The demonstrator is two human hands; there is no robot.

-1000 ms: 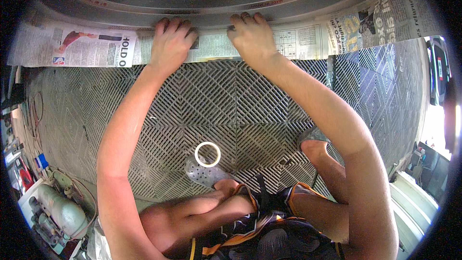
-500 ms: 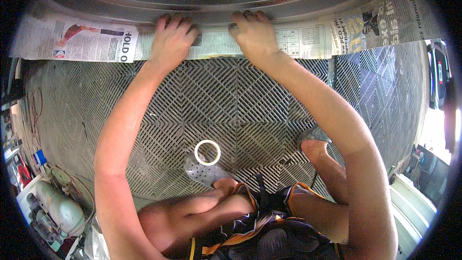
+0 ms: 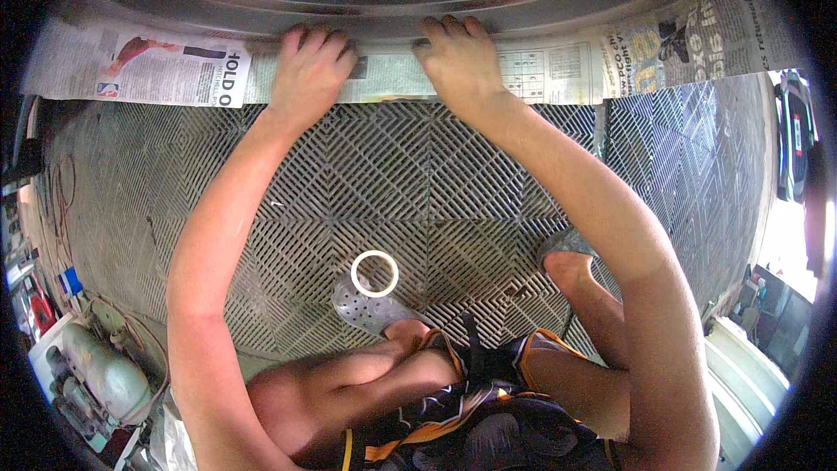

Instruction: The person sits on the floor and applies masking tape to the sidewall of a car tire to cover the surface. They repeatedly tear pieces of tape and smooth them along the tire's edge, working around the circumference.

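Observation:
A strip of newspaper (image 3: 183,74) made of several sheets runs along the lower edge of a curved grey panel (image 3: 261,10), which looks like a car bumper. My left hand (image 3: 312,74) is closed on the newspaper's upper edge, its fingers bent against the panel and its thumb toward the middle. A short way to the right, my right hand (image 3: 462,65) holds the same edge in the same manner, fingers curled. The fingertips are partly hidden. A pale ring, like a roll of masking tape (image 3: 357,281), appears over my left shoe, apart from both hands.
Dark slotted tiles (image 3: 384,166) cover the floor beneath. My shoes (image 3: 370,305) and bent legs are close below the panel. At the lower left stands a grey tank like an air compressor (image 3: 109,371), with hoses (image 3: 63,192) beyond it. A pale ribbed panel (image 3: 745,366) is at the lower right.
Both hands keep their places on the newspaper, with hardly any movement. The whole view has shifted slightly, so the newspaper and floor sit a little higher.

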